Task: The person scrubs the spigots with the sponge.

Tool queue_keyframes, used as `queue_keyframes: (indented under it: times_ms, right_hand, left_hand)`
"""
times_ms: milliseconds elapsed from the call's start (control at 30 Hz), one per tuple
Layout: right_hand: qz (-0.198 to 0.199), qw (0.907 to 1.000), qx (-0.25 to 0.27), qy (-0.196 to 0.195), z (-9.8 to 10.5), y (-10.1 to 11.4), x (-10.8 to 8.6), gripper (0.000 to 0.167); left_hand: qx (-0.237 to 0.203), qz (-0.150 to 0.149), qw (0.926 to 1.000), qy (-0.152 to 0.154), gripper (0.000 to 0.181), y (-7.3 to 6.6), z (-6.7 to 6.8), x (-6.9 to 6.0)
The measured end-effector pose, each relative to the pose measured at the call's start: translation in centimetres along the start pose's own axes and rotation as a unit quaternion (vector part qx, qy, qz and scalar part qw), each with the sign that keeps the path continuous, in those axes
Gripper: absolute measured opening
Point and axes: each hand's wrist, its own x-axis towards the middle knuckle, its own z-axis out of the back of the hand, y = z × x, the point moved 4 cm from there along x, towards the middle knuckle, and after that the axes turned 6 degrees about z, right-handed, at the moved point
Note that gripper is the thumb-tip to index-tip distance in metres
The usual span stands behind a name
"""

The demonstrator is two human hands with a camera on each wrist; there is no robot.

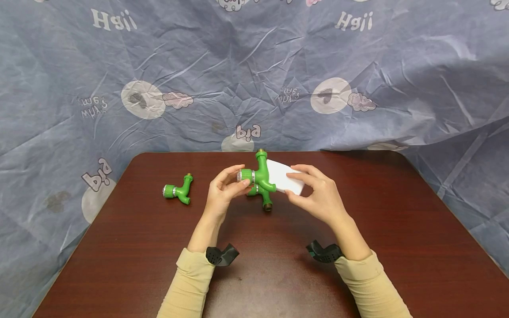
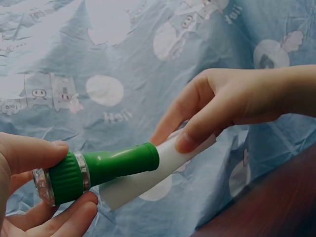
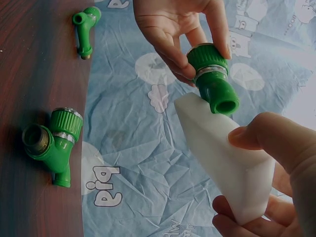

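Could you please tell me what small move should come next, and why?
Probably a short stroke of the white block along the held green tap: the right hand pinches the block close beside the tap, while the left hand holds the tap by its ribbed knob.

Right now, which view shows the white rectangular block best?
The right wrist view: the white block appears largest, several faces visible. The head view shows it small, partly covered by the right hand; the left wrist view shows a slim strip, partly behind the green ribbed-knob tap.
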Motion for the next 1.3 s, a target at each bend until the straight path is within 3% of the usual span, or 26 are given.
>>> queue_keyframes:
  times_ms: [167,333,700,900,1033,1133,1300]
  right_hand:
    - [-0.006,1.0000,0.004,0.001,0.0,0.0,0.0,0.034]
    - [-0.008,0.9999,0.004,-0.005,0.2,-0.1,0.1,0.035]
    - [-0.032,0.9985,0.008,-0.043,1.2,-0.6,0.1,0.035]
    - [-0.054,0.9932,0.015,-0.102,1.9,-0.7,0.1,0.035]
    - [-0.062,0.9895,0.022,-0.129,2.0,-0.5,0.2,0.034]
    - [-0.049,0.9898,0.033,-0.130,1.7,-0.1,0.2,0.036]
    - [-0.017,0.9949,0.025,-0.096,0.5,0.8,0.3,0.041]
  left_hand:
    - [-0.004,-0.001,1.0000,-0.007,0.048,-0.1,0.0,0.0]
    - [-0.024,-0.022,0.9993,-0.020,0.047,-0.3,0.1,0.1]
    - [-0.031,-0.051,0.9979,-0.027,0.047,-0.7,0.5,0.1]
    - [0.011,-0.052,0.9972,-0.052,0.049,-0.6,0.4,0.2]
    - [0.045,-0.069,0.9950,-0.056,0.050,-0.5,0.3,0.3]
    - [0.067,-0.084,0.9929,-0.051,0.049,-0.3,0.2,0.2]
    - [0.101,-0.093,0.9899,-0.036,0.048,0.0,-0.3,0.1]
